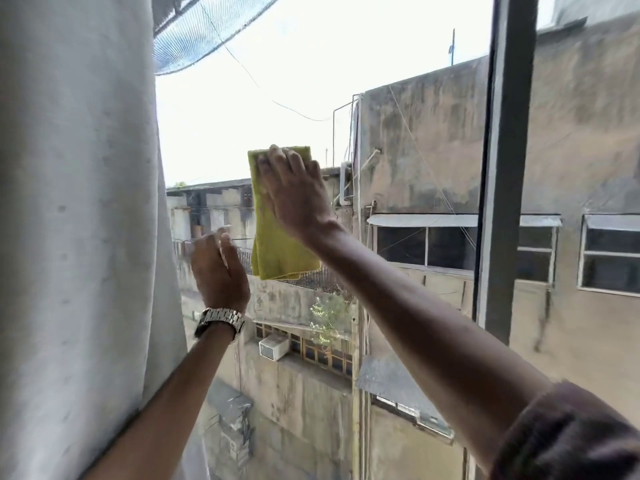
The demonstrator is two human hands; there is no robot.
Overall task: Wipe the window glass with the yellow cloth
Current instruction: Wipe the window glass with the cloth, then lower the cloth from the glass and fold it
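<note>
At frame centre the right hand [294, 192] presses the folded yellow cloth [277, 244] flat-palmed against the window glass [398, 150] for wiping, while the open left hand [218, 268] holds the curtain [76, 202] aside at left.

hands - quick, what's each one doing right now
Left hand: open, holding nothing, raised near the curtain.
Right hand: open and flat, pressing the yellow cloth to the window glass.

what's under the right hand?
The yellow cloth, pressed flat on the window glass by the right hand. Its upper right part is covered by the palm; the rest hangs below.
</note>
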